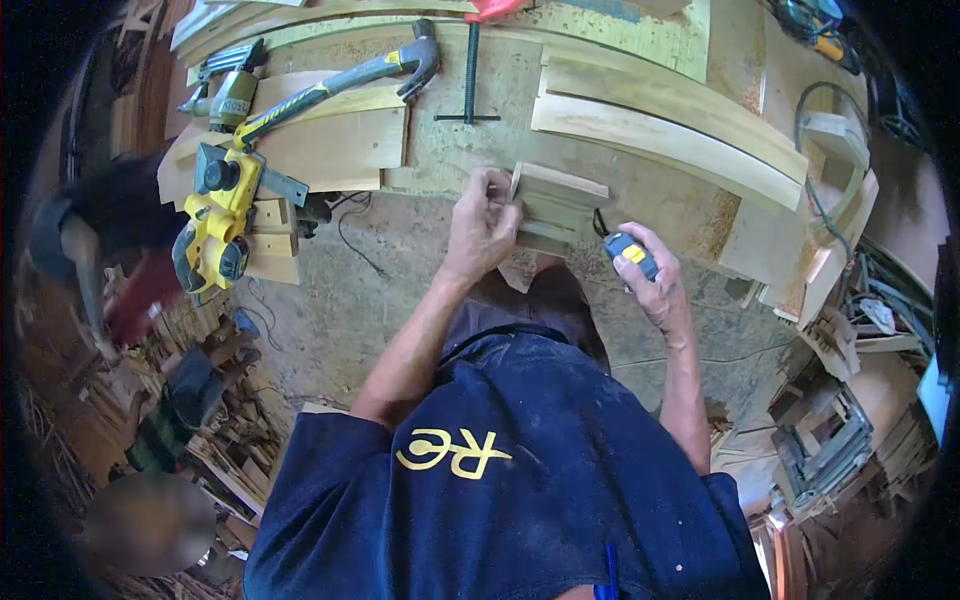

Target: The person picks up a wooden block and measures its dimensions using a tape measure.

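Note:
My left hand is closed on the left end of a short, grooved wooden piece at the near edge of the workbench. Its fingers pinch a thin upright edge there. In my right hand is a black and yellow tape measure, gripped just to the right of the wooden piece. A dark strap hangs off the tape's case toward the wood.
Left on the bench lie a claw hammer, a yellow power planer and an olive power tool. A clamp screw stands behind. Long boards lie right. Two people are at the left.

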Tool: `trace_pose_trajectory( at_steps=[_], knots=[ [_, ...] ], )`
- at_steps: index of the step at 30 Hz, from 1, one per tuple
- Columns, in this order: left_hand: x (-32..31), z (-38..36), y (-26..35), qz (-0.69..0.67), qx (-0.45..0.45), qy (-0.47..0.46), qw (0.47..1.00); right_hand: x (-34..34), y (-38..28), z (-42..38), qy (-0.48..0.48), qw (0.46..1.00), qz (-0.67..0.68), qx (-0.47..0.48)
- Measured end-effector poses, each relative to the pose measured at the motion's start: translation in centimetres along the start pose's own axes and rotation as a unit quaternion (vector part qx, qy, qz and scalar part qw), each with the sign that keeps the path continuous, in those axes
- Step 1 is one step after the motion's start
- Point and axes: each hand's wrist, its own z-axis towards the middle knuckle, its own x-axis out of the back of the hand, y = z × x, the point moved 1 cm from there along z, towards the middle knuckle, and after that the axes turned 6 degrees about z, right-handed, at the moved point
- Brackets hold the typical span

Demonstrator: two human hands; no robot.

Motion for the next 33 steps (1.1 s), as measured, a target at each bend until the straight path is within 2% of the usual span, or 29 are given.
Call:
trace_pose_trajectory(
  at_steps=[2, 3, 5, 6, 8, 9, 11, 13, 16, 17, 18, 20, 21, 22, 24, 30, 33],
  knots=[
    [-0.3, -0.8, -1.2, -0.120, 0.134, -0.043, 0.983, -0.3, -0.6, -0.2, 0.004, 1.000, -0.018, 0.024],
    [-0.4, -0.9, -1.3, -0.120, 0.133, -0.045, 0.983, -0.4, -0.8, -0.2, 0.020, 0.999, -0.019, 0.040],
    [-0.3, -1.0, -1.3, -0.283, 0.104, -0.066, 0.951, 0.0, -1.2, -0.1, 0.039, 0.997, -0.020, 0.056],
    [0.1, -1.1, -1.1, -0.283, 0.104, -0.066, 0.951, 0.4, -1.3, -0.1, 0.047, 0.998, -0.005, 0.052],
    [1.3, -1.2, -0.6, -0.264, 0.094, -0.168, 0.945, 1.1, -1.4, -0.1, 0.063, 0.997, 0.046, 0.027],
    [1.7, -1.3, -0.6, -0.263, 0.094, -0.170, 0.945, 1.5, -1.3, 0.1, 0.064, 0.996, 0.047, 0.026],
    [2.0, -1.7, -0.6, -0.221, 0.111, -0.219, 0.944, 2.2, -1.3, 0.7, 0.045, 0.993, -0.055, 0.096],
    [1.8, -2.1, 0.5, -0.260, 0.116, -0.215, 0.934, 2.0, -2.5, 1.0, 0.049, 0.991, -0.075, 0.103],
    [1.3, -2.3, 1.3, -0.276, 0.108, -0.210, 0.932, 0.9, -4.1, 2.3, -0.039, 0.992, -0.067, 0.097],
    [1.2, -2.2, 1.9, -0.268, 0.093, -0.237, 0.929, 0.3, -4.1, 2.6, -0.039, 0.993, -0.065, 0.096],
    [1.1, -2.0, 2.5, -0.259, 0.076, -0.264, 0.926, -0.1, -4.3, 2.9, -0.056, 0.990, -0.044, 0.120],
    [0.8, -1.9, 2.9, -0.272, 0.060, -0.262, 0.924, -0.8, -4.0, 3.6, -0.076, 0.981, -0.035, 0.176],
    [0.7, -1.8, 3.2, -0.286, 0.045, -0.259, 0.921, -0.8, -3.9, 3.7, -0.073, 0.981, -0.035, 0.174],
    [0.8, -1.8, 3.4, -0.288, 0.045, -0.262, 0.920, -0.8, -3.9, 3.9, -0.081, 0.979, -0.047, 0.181],
    [1.2, -1.9, 3.9, -0.352, 0.123, -0.292, 0.881, -0.5, -3.8, 4.2, -0.092, 0.969, -0.090, 0.209],
    [0.7, -1.2, 2.6, -0.359, 0.102, -0.312, 0.874, -0.4, -5.1, 5.0, -0.122, 0.928, -0.203, 0.287],
    [0.2, -1.4, 2.0, -0.383, 0.116, -0.275, 0.874, -0.9, -4.5, 5.3, -0.119, 0.921, -0.183, 0.324]
  ],
)
